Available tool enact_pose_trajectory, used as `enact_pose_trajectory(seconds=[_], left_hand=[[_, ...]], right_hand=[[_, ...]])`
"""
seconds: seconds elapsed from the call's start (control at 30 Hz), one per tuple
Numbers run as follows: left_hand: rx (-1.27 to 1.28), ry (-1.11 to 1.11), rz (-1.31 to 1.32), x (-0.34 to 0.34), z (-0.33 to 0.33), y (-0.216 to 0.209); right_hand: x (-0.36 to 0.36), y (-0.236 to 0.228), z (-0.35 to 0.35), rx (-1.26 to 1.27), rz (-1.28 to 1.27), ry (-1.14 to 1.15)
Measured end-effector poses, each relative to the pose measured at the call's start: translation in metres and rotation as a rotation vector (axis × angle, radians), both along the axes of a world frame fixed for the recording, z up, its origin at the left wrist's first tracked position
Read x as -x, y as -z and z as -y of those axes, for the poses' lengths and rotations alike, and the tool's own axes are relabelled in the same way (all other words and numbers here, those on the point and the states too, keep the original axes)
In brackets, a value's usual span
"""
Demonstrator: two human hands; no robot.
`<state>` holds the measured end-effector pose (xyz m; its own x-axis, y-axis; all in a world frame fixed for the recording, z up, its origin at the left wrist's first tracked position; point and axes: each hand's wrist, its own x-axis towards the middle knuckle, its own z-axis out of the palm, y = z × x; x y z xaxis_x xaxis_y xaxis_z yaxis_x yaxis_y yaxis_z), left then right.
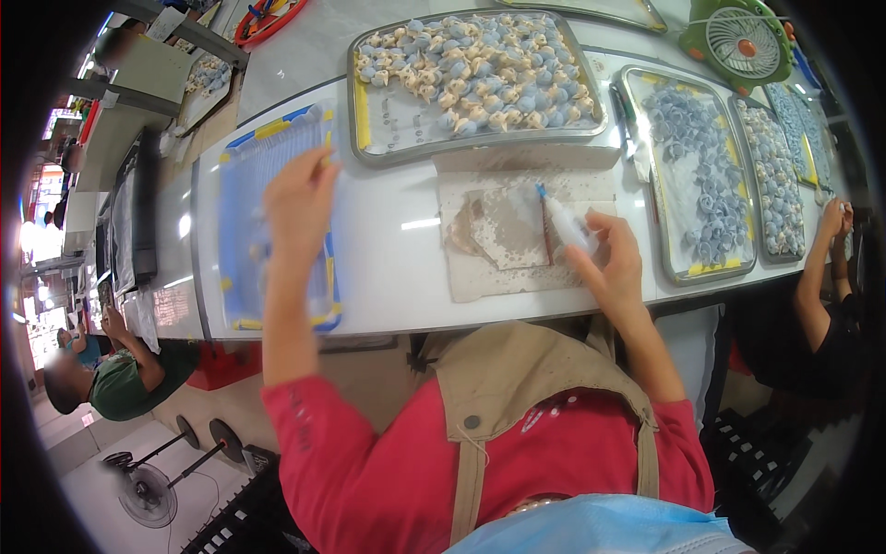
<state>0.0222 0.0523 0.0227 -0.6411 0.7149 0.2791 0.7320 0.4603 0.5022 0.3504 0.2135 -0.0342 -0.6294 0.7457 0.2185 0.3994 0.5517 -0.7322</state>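
Note:
My right hand [611, 263] has its thumb and fingers around a white squeeze bottle [565, 224]. The bottle's blue tip points away from me, over a stained piece of cardboard [471, 283] on the white table. A thin brown stick [546, 235] lies on that cardboard. My left hand [300, 203] is raised over a blue tray [242, 198] edged with yellow and blue tape, and motion blurs it. Its fingertips are pinched together, and what they hold is too small to make out. Beyond the cardboard stands a metal tray [403, 137] of small blue-and-cream pieces.
On the right stand a metal tray [676, 214] of grey-blue cup-shaped pieces and a narrower tray [777, 185] of pieces. A green fan [741, 39] sits at the back right. Co-workers sit on both sides: a person in green [129, 383] and a person in black [821, 323].

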Motion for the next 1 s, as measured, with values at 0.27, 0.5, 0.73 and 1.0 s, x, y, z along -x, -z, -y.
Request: enact_pose_trajectory(seconds=[0.27,0.5,0.73,1.0], left_hand=[[-0.021,0.305,-0.180,0.030,-0.163,0.059],[-0.223,0.251,-0.056,0.012,-0.141,0.049],[-0.521,0.240,1.139,-0.099,-0.049,0.024],[-0.481,0.114,1.725,-0.179,-0.019,0.051]], right_hand=[[-0.001,0.004,-0.004,-0.062,0.081,-0.052],[-0.006,0.012,-0.007,-0.111,0.138,-0.038],[-0.007,0.010,-0.003,-0.025,0.122,0.022],[-0.023,-0.021,-0.002,0.470,-0.291,-0.002]])
